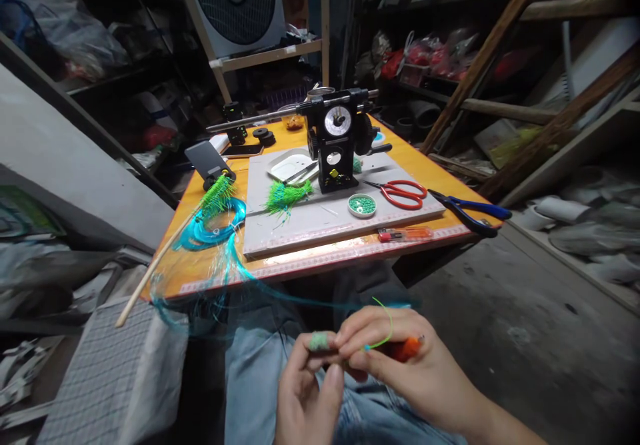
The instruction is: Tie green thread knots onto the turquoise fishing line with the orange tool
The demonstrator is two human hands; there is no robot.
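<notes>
Low in front of my lap, both hands are brought together at the fingertips. My right hand (pixel 400 352) is closed, with an orange lighter (pixel 409 350) tucked in its palm. A thin bright green line (pixel 390 325) curves up from its pinched fingers, with a small blue bit (pixel 367 348) at its lower end. My left hand (pixel 313 378) has green tape (pixel 319 342) round one finger; its fingertips meet the right hand's, hiding whatever they pinch. Blue strands (pixel 290 293) trail from the table toward my hands.
The wooden table (pixel 190 212) bears a board (pixel 300 232), a black hand-cranked winder (pixel 333 142), green fringe (pixel 287 196), a dish of green beads (pixel 361 205), red-handled scissors (pixel 405 195), blue-handled pliers (pixel 470 212) and another lighter (pixel 405 234). A blue coil (pixel 200 237) and wooden stick (pixel 150 270) lie left.
</notes>
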